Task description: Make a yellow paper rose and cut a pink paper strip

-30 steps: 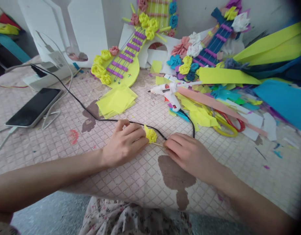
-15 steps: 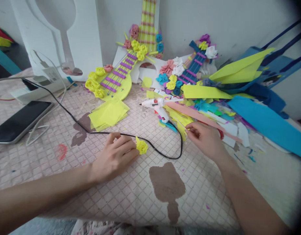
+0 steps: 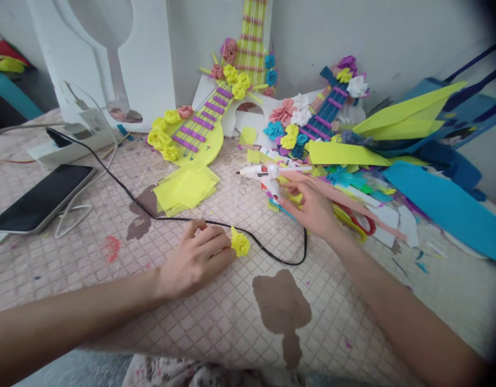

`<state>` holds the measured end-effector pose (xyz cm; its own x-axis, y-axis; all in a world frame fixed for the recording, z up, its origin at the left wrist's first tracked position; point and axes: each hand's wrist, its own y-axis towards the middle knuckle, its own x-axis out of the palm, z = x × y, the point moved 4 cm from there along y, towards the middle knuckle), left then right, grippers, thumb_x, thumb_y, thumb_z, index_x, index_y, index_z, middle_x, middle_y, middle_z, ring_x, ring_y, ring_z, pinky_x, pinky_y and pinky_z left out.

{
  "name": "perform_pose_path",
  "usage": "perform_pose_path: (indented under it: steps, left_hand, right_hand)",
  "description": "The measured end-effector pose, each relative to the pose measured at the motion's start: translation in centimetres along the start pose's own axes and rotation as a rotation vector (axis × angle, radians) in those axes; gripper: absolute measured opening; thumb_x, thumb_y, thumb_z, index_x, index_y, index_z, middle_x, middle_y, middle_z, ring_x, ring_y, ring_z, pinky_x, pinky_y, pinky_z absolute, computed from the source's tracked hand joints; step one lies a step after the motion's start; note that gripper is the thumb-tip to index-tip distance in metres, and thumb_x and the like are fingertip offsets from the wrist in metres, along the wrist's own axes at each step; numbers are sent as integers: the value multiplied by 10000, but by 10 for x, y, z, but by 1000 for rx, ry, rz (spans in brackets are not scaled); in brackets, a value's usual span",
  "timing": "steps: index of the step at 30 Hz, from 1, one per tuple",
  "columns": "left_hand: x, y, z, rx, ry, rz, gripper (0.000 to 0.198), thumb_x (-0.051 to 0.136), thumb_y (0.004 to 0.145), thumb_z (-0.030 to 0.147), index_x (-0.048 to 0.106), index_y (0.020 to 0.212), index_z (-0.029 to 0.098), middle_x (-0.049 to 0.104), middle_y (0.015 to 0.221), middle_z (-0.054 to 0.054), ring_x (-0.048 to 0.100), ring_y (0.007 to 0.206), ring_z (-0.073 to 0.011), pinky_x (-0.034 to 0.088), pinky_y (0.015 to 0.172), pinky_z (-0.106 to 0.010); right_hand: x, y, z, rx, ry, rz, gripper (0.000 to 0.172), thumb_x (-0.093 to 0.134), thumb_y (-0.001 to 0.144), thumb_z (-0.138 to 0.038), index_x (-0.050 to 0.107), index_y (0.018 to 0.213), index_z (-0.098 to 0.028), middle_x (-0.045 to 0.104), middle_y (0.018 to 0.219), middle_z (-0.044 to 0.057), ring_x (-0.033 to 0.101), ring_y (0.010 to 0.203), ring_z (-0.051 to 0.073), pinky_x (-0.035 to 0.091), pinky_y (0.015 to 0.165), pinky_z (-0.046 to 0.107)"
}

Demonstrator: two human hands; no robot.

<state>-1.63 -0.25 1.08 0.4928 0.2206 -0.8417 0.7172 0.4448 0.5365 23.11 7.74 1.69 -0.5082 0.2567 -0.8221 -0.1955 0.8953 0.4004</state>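
Since earlier, the bare right hand (image 3: 311, 208) has moved beside the white plastic glue gun (image 3: 259, 171), thumb and fingers apart; contact is unclear. The bare left hand (image 3: 197, 260) pinches the crumpled yellow paper rose (image 3: 240, 244) on the pale diamond-patterned tablecloth (image 3: 215, 322).

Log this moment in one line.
left hand: at yellow flower | right hand: at glue gun, grip unclear | yellow sheets: loose pile

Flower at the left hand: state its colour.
The flower is bright yellow; it shows best in the head view.
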Motion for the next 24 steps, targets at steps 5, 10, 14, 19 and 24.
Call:
perform_pose_path:
  steps: [5, 10, 14, 19, 24]
  left_hand:
    - [0, 0, -2, 16, 1, 13, 60, 539, 881, 145, 575, 874, 192, 648, 844, -5, 547, 875, -172, 320, 832, -388]
    - [0, 1, -5, 5, -15, 2, 75, 543, 876, 135, 582, 877, 199, 656, 835, 4, 545, 872, -164, 320, 822, -376]
    - [0, 1, -5, 3, -41, 4, 75, 559, 865, 126, 589, 879, 194, 659, 834, 5, 547, 873, -168, 318, 823, -382]
    - [0, 2, -6, 1, -57, 2, 91, 539, 877, 121, 595, 884, 193, 658, 820, 11, 551, 876, -165, 319, 821, -378]
    - [0, 3, -6, 3, -55, 17, 78, 552, 876, 135, 601, 875, 196, 668, 808, 17, 559, 876, -161, 328, 827, -374]
  right_hand:
    - [32, 35, -6, 54, 28, -160, 265, 667, 714, -361, 613, 848, -138, 634, 784, 65, 571, 724, 212, 421, 652, 319]
    - [31, 31, -10, 161, 278, -149, 211, 591, 763, -345, 628, 812, -143, 605, 705, 22, 527, 628, 162, 376, 558, 272]
    - [9, 7, -12, 209, 422, -141, 237, 608, 768, -398, 620, 715, -167, 579, 616, 3, 506, 557, 140, 377, 500, 259]
    - [-16, -26, -10, 130, 471, -241, 224, 620, 783, -429, 653, 738, -211, 624, 635, 2, 574, 584, 167, 449, 517, 276]
    - [-27, -48, -5, -33, 381, -345, 235, 650, 757, -442, 662, 896, -253, 671, 749, 11, 632, 689, 228, 503, 583, 333]
